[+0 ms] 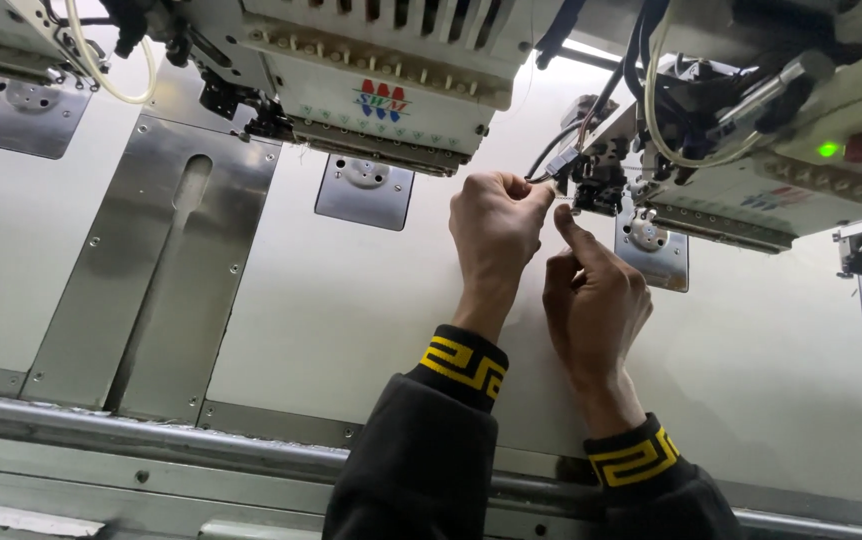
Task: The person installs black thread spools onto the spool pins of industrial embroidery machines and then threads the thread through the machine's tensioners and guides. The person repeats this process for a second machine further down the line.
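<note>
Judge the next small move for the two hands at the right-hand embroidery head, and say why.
Probably ease the right hand's forefinger tip closer under the needle area. The left hand is closed, pinching something thin beside it, too fine to identify, while the right forefinger already points up at that spot.

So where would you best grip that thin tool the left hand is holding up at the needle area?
Probably by its near end, coming from below and the left, as the left hand does now. The thin tool points up and right into the crowded black needle assembly, with the right hand just beneath, so only that end is free.
</note>
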